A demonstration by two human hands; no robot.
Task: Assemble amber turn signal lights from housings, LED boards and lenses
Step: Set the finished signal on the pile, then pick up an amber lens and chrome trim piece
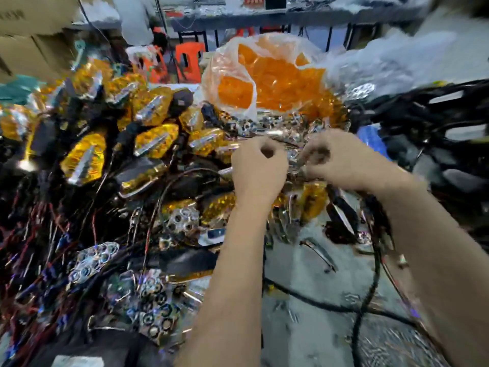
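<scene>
Mid-assembly, by the look of it: left hand and right hand both curled round a small chromed silvery part, blurred, above the cluttered grey surface. Next, probably an amber lens from the clear plastic bag behind.

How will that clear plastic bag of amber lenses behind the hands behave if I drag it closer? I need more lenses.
The plastic bag looks thin and crumpled, so it would likely sag and stretch rather than slide stiffly. Its amber lenses are loose and may shift or spill through the open top.
</scene>
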